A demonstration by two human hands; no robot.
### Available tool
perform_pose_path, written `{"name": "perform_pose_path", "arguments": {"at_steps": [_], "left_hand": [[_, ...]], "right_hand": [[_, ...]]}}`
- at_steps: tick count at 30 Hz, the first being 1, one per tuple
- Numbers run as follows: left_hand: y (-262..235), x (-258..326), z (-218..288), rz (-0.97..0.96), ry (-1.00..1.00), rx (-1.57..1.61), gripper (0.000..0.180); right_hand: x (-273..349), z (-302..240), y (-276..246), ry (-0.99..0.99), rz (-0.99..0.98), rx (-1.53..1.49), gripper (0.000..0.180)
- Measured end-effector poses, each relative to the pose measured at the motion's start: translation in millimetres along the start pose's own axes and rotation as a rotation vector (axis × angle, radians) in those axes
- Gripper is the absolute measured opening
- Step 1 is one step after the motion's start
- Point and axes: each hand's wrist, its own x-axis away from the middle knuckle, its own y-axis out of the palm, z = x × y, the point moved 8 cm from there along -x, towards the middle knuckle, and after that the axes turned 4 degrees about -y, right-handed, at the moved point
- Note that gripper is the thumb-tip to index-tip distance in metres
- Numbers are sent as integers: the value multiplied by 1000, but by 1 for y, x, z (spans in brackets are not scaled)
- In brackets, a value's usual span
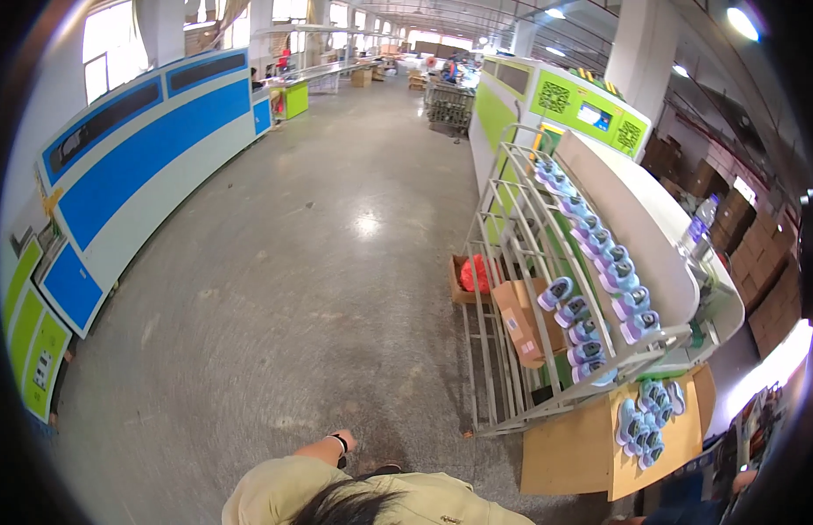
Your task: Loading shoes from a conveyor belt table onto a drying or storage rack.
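My left hand (346, 438), with a black band at its wrist, is low in the picture in front of my beige shirt, over the grey floor (249, 332). Its fingers are too small and foreshortened to read, and nothing can be made out in it. My right hand is out of view. To the right stands a metal rack (503, 367) with rows of light blue and purple sneakers (617, 269) on its upper tiers. More such sneakers (643, 424) sit on a wooden table (564, 446) at the rack's near end.
An open cardboard box (518, 324) rests in the rack, near a red plastic bag (473, 274) in another box. A long blue and white machine (153, 157) lines the left side. A green and white machine (581, 114) stands behind the rack. Another person's hand (744, 479) shows at lower right.
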Motion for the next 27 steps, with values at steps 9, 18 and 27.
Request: {"name": "perform_pose_path", "arguments": {"at_steps": [9,18,27], "left_hand": [[23,-7,-28,58,-143,467,47],[100,-18,-97,-109,-288,442,48],[47,21,-77,90,-235,604,44]], "right_hand": [[-22,-37,-16,-99,-132,204,23],[-23,-149,24,22,-139,613,34],[-15,-155,49,18,-324,379,40]]}}
